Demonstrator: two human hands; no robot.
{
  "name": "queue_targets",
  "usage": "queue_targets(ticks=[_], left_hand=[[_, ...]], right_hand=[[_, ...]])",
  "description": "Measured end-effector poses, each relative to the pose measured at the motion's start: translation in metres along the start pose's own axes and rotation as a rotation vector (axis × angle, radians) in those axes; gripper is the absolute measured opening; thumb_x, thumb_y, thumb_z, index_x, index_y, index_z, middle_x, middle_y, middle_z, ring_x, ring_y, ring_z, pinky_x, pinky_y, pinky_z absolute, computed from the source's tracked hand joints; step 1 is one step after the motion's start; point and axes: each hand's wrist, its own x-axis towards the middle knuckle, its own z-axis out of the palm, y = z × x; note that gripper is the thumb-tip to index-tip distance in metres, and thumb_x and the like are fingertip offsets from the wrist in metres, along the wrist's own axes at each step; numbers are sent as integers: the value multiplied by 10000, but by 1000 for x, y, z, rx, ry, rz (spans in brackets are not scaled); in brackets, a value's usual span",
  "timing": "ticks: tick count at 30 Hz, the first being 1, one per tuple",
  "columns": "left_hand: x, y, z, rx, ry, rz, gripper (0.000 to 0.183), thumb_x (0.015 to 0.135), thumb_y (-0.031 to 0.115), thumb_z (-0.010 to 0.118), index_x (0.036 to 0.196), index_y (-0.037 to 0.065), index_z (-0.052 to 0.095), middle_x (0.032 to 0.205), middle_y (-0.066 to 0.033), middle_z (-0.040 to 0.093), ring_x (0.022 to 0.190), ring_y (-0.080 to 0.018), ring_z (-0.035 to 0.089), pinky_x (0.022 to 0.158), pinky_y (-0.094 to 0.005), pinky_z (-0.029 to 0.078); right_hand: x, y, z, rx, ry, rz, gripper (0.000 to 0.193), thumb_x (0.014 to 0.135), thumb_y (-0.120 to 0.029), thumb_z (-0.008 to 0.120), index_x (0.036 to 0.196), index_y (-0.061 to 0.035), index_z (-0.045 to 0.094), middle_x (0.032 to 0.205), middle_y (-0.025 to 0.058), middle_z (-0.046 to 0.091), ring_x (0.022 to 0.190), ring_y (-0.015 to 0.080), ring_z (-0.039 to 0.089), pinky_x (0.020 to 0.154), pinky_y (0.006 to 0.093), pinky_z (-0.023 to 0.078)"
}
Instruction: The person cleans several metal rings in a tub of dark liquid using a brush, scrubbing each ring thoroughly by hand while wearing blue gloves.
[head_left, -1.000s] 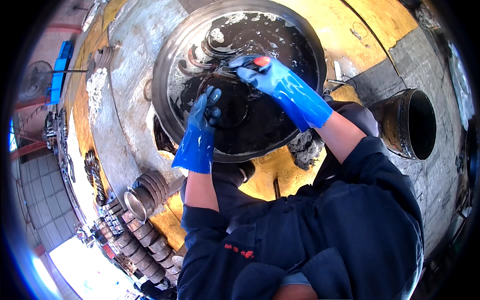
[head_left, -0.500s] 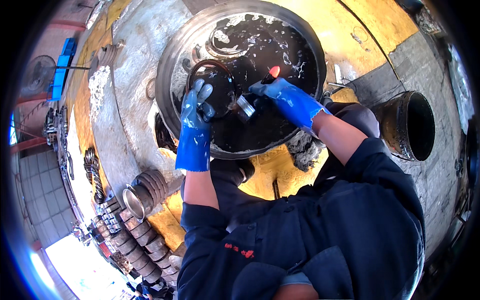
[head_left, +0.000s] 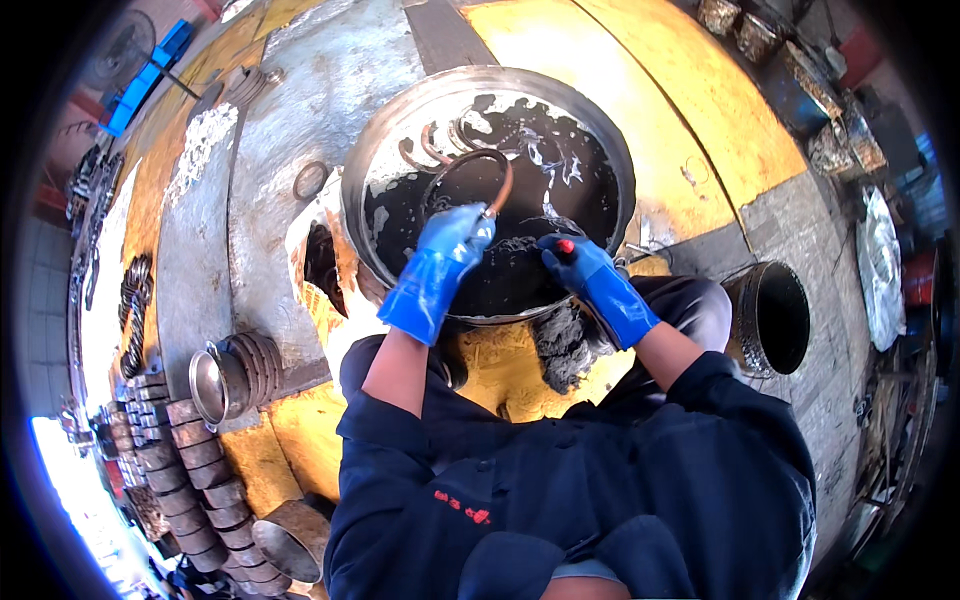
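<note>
A wide round metal basin [head_left: 362, 150] holds dark liquid with pale froth at its far left. My gloved left hand [head_left: 450, 245] is closed on a metal ring [head_left: 507, 182], held tilted over the liquid; the ring is brownish near my fingers and dark along its far side. At the near right of the basin, my gloved right hand [head_left: 590, 272] grips a brush [head_left: 566, 246]. Only its red handle end shows; its bristles are hidden. A few curved ring parts [head_left: 432, 148] lie against the basin's far-left side, partly in the liquid.
A dark open drum [head_left: 742, 325] lies to the right of my knee. Grey clumped material [head_left: 563, 352] sits below the basin. At the left are stacked rings [head_left: 262, 368], rows of cylindrical metal parts [head_left: 190, 475] and a single ring [head_left: 310, 180] on the floor.
The whole view has shifted. My left fingers, earlier spread along the ring, now wrap round it, with the hand turned rightward. The brush's metal band, visible before, is now hidden.
</note>
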Motion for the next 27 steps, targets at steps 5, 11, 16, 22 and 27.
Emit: queue_targets(ticks=[5,11,16,22,27], left_hand=[[-10,15,10,614,-105,19,116,853,217,641,937,144,672,861,-113,716,865,-311,695,765,-446,540],[-14,12,9,642,-137,30,138,873,268,627,935,158,682,875,-100,719,877,-302,696,761,-445,537],[-19,9,13,610,-104,91,128,880,275,617,919,173,684,856,-84,715,848,-288,696,724,-441,543],[-37,13,17,681,-45,238,116,872,262,603,905,180,679,817,-64,701,823,-279,697,688,-443,558],[6,6,-49,971,2,145,95,811,185,644,885,133,672,829,-81,720,808,-281,721,658,-430,574]], right_hand=[[2,-8,2,-139,-36,110,271,903,-354,628,1099,-182,701,992,137,717,963,361,676,828,435,541],[1,-6,8,-157,-26,154,273,891,-370,612,1046,-166,707,988,163,709,945,373,673,807,470,538],[2,10,21,-181,90,59,248,873,-346,636,1025,-167,716,939,152,712,899,364,682,764,464,546],[-2,-7,20,-108,159,19,203,851,-303,651,970,-153,718,901,154,711,857,371,682,737,462,547],[-5,7,21,-131,225,12,203,846,-287,652,987,-156,718,918,136,716,852,364,684,736,455,550]])
